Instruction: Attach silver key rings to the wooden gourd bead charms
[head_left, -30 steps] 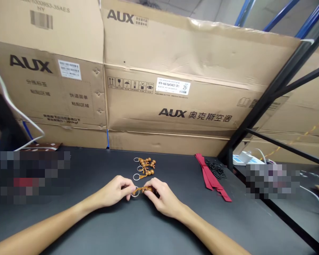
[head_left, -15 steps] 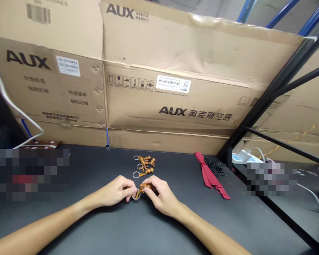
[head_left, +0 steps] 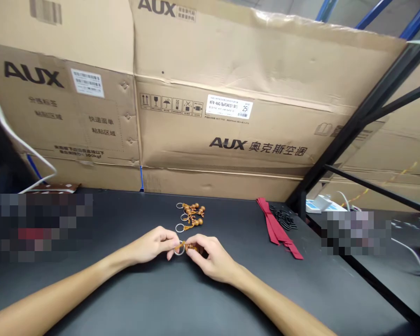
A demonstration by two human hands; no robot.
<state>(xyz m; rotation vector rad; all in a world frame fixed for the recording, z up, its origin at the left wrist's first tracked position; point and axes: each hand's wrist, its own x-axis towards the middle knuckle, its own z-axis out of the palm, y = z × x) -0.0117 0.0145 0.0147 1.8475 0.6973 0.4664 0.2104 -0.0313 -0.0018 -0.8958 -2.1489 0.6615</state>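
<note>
Silver shows on the ring [head_left: 175, 252] of the keychain [head_left: 190, 247] that lies between my 2 hands, low over the black tabletop [head_left: 161, 303]. My left hand [head_left: 160, 245] has its thumb and fingers pinched together on the ring's side. My right hand [head_left: 209, 255] is clamped on the brown beaded end, its fingers hiding part of it. Just beyond my fingers are 3 more ringed keychains [head_left: 197, 222], with orange cords and round brown beads, 2 of them bunched together. Well to the right, red strips [head_left: 275, 225] lie beside a black heap [head_left: 284, 219], before cardboard [head_left: 210, 184].
</note>
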